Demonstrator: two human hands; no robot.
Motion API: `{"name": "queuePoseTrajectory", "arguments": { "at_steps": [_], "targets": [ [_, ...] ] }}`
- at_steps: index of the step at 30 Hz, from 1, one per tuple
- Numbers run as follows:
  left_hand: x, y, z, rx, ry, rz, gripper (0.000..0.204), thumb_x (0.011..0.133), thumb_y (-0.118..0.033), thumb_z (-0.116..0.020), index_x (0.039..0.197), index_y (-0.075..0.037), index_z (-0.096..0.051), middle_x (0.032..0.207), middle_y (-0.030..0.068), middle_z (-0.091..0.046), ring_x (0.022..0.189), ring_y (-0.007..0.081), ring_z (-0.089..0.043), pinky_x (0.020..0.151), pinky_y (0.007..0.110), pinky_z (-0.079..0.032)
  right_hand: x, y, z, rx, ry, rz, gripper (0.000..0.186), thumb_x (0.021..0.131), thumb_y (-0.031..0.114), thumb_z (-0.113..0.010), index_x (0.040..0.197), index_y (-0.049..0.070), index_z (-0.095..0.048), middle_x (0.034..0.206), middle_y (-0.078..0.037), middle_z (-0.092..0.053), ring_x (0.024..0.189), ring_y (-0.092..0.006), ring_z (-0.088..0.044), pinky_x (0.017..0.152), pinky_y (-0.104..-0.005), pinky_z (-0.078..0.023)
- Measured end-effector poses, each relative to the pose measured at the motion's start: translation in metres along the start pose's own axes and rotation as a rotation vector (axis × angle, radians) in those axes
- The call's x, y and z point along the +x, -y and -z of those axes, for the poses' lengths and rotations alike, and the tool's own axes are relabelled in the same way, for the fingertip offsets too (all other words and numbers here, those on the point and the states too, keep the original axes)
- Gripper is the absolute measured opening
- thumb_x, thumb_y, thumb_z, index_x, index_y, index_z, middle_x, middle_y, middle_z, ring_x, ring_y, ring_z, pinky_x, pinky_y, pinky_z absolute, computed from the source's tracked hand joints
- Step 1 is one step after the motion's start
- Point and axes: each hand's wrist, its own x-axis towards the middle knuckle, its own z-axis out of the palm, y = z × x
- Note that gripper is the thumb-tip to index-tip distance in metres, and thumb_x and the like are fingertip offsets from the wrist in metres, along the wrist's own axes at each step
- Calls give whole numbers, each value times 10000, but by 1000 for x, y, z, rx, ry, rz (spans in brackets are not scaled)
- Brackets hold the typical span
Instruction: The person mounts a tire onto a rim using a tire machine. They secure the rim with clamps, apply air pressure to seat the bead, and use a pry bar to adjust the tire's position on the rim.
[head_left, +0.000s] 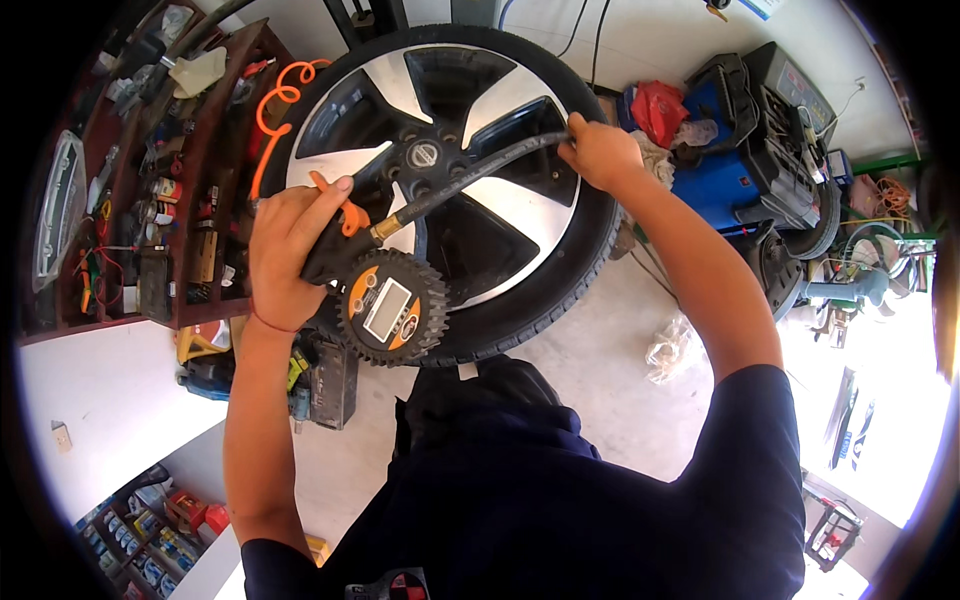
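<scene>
A car wheel with a black tyre and a silver-and-black alloy rim lies in front of me. My left hand is closed around the body of a tyre inflator gun, which has a round digital gauge in a black rubber guard and an orange lever. A coiled orange air hose runs up from beside that hand. From the brass fitting a black rubber hose crosses the rim to the right. My right hand pinches its far end at the rim's right edge; the hose tip is hidden by the fingers.
Dark red shelves full of tools stand at the left. A blue-and-black machine with a red bag on it is at the right. A clear plastic bag lies on the floor. Below the shelves sits a dark grey case.
</scene>
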Motion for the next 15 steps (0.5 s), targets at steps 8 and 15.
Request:
{"name": "queuePoseTrajectory", "arguments": {
  "at_steps": [8,15],
  "targets": [
    [-18,10,2,-21,63,94,618,809,-111,-785,1410,-127,-640,1148,124,-656,1042,343,-630,927,433,-465,9,10,1,70,31,150,342,976,375,-593,1143,78,-572,905,-211,-729,893,-442,-701,800,-547,-539],
    [-35,28,-2,151,135,111,612,820,-133,-780,1415,-150,-637,1329,172,-597,1195,373,-601,1049,464,-452,4,-1,-16,148,114,229,292,975,358,-586,1120,104,-591,875,-192,-722,871,-432,-696,796,-544,-525]
  ]
}}
